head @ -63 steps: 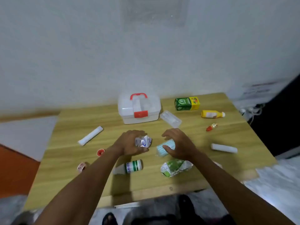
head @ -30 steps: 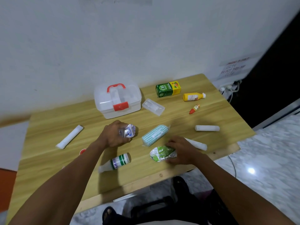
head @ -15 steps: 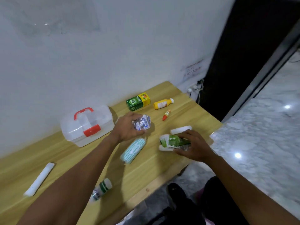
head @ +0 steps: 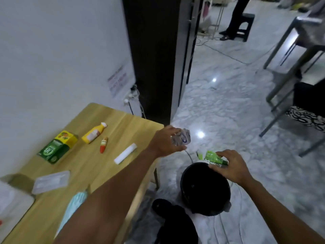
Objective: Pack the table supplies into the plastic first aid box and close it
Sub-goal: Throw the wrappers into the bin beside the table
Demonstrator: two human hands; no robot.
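Observation:
My left hand [head: 162,144] holds a crumpled clear wrapper [head: 181,140] past the table's right edge. My right hand [head: 228,166] grips a crumpled green and white wrapper [head: 213,157] above a black bin [head: 204,189] on the floor. On the wooden table [head: 84,166] lie a green and yellow carton [head: 57,147], a yellow bottle [head: 94,132], a small red dropper [head: 103,144], a white roll [head: 125,153], a clear flat case [head: 51,181] and a teal mask pack [head: 73,206]. Only a corner of the plastic first aid box [head: 12,205] shows at the left edge.
The white wall [head: 61,50] runs behind the table, with a socket and cables [head: 131,97] at its corner. A dark door frame [head: 153,59] stands beyond. Metal furniture legs [head: 284,81] and a standing person's legs [head: 235,16] are across the marble floor.
The view has swung right, off the table toward the floor. Both hands carried their wrappers off the table; the right now holds its wrapper over the black bin.

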